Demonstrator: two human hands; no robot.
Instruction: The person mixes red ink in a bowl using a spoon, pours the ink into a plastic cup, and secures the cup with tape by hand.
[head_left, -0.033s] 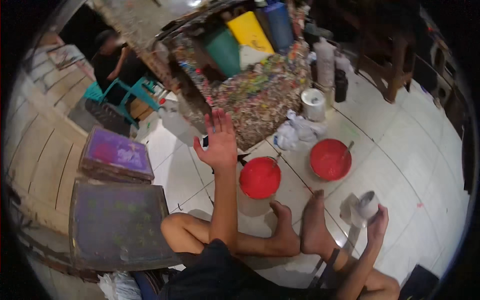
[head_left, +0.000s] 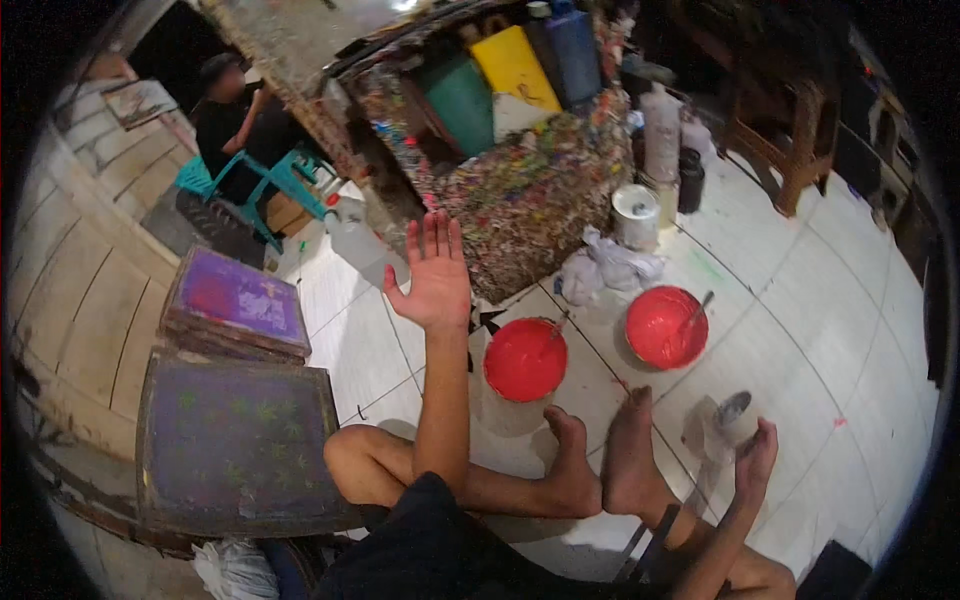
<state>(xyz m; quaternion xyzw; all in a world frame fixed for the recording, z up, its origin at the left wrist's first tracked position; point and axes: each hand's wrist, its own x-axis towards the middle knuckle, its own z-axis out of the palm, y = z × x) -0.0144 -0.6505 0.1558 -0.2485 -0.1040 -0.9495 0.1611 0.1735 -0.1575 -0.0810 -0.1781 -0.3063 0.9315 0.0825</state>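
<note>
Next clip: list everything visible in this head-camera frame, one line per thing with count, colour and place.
paint tubs: 2, filled with red paint, on the white tiled floor ahead of the feet, a stirrer in each.
small cup: 1, pale with grey inside, held low right.
printing screens: 2, purple-stained frames, stacked on the left.
work table: 1, crusted with many-coloured paint, centre top.
jerrycans: several, green, yellow, blue, under the table.
white bucket: 1, beside the table.
plastic bags: a white bunch, by the table foot.
seated person: 1, dark clothes, on a teal stool, top left.
left hand: raised, open, fingers spread, holding nothing.
right hand: gripping the small cup.
bare feet: 2, crossed on the floor.
</note>
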